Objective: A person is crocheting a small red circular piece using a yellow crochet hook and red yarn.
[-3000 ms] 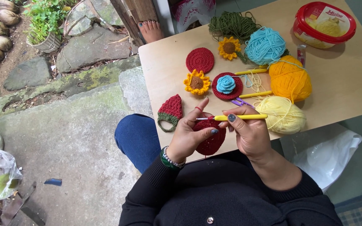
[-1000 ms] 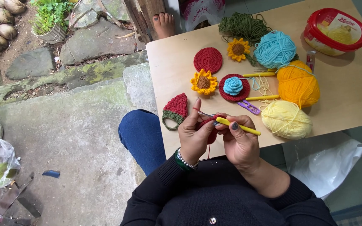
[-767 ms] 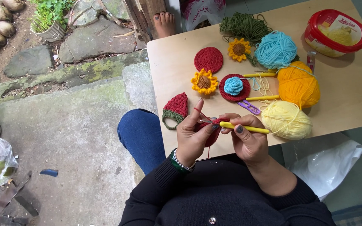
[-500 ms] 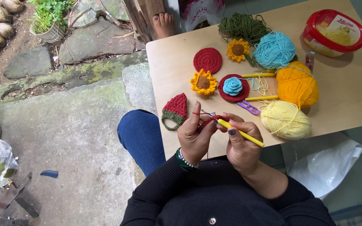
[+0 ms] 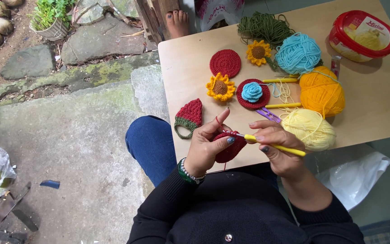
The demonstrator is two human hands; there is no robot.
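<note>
My left hand [image 5: 207,145] pinches a dark red crocheted piece [image 5: 228,149], with red yarn looped over its raised forefinger. A yellow-handled crochet hook [image 5: 274,145] lies in my right hand [image 5: 278,151], its metal tip stuck into the red piece. Both hands hover over the near edge of a light wooden table [image 5: 384,108]. Just beyond them lie a pale yellow yarn ball [image 5: 310,129] and a red and green crocheted strawberry shape [image 5: 189,116].
The table also bears an orange yarn ball [image 5: 322,91], a light blue one [image 5: 298,53], green yarn [image 5: 262,28], two crocheted sunflowers [image 5: 220,87], red discs [image 5: 225,63], and a red-lidded tub [image 5: 362,35]. Another person's bare foot [image 5: 178,22] shows beyond it. Stone paving [image 5: 59,135] lies left.
My right hand swung the hook from tilted down-right to nearly level, still working at the red piece. My left hand kept its hold.
</note>
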